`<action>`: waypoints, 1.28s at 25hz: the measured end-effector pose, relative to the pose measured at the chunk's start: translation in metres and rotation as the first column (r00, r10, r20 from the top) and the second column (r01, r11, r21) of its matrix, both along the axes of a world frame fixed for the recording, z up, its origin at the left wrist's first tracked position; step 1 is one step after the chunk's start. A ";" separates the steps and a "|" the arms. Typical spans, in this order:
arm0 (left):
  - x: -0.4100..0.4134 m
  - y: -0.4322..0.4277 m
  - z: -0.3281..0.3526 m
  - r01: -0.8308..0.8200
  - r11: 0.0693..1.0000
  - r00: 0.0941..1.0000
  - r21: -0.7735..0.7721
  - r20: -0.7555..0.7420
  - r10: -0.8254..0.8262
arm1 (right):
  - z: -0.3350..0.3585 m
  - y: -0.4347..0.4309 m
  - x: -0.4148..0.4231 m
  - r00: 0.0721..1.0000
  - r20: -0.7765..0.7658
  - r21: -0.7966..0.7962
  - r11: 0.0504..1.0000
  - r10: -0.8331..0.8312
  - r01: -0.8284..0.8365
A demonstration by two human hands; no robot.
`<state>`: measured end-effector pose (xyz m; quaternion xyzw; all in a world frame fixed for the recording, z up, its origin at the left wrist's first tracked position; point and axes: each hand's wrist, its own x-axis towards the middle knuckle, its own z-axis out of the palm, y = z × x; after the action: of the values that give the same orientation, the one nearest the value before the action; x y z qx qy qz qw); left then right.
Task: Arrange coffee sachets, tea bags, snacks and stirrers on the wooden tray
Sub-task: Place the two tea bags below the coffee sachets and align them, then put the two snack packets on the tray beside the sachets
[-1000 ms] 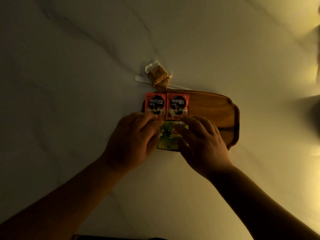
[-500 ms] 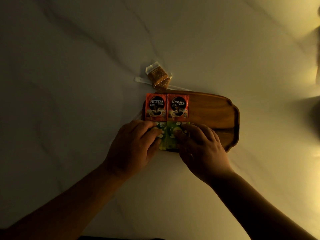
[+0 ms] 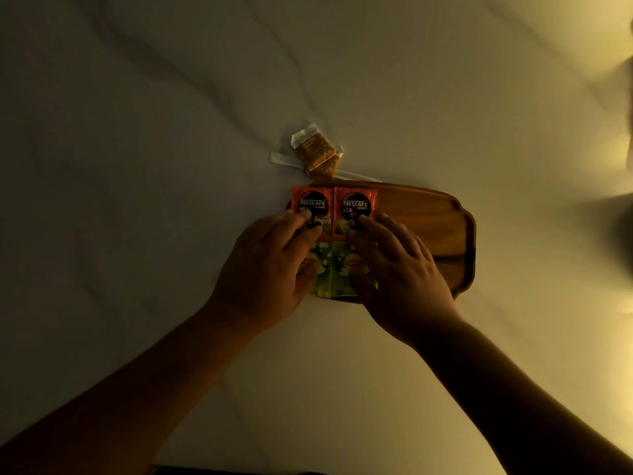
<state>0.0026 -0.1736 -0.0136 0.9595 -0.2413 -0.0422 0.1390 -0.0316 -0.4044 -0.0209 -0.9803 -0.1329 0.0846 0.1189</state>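
Observation:
A wooden tray (image 3: 428,217) lies on a pale marbled table. Two red Nescafe coffee sachets (image 3: 354,204) sit side by side on its left end. Below them two green Lipton tea bags (image 3: 337,269) lie side by side. My left hand (image 3: 270,269) rests flat over the left tea bag, its fingertips touching the left sachet (image 3: 311,202). My right hand (image 3: 397,272) lies flat over the right tea bag, fingertips on the right sachet. Neither hand grips anything. Just beyond the tray lie two wrapped snack packets (image 3: 317,154) on top of wrapped stirrers (image 3: 286,160).
The right half of the tray is bare wood. A warm light falls on the table from the right edge. A dark object (image 3: 628,231) shows at the far right edge.
Both hands slid up from the tea bags until their fingertips reached the coffee sachets. The two tea bags now lie flat side by side, where earlier they overlapped under the fingers.

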 end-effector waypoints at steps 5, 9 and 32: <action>0.001 0.000 0.001 0.004 1.000 1.000 0.008 -0.006 -0.004 | 0.002 -0.001 -0.002 1.000 -0.028 0.021 1.000 -0.003 0.004; 0.013 0.006 0.007 -0.083 0.994 0.996 -0.065 0.024 0.085 | 0.013 0.002 0.007 0.995 -0.015 0.135 0.985 -0.103 0.104; 0.051 0.065 -0.009 -0.568 0.812 0.817 -0.131 -0.208 0.538 | 0.041 0.089 0.176 0.880 -0.260 0.482 0.737 -0.397 0.475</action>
<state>0.0535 -0.1082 -0.0226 0.9640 0.0582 -0.0547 0.2536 0.1447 -0.3155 0.0204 -0.9033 0.0915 0.0823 0.4110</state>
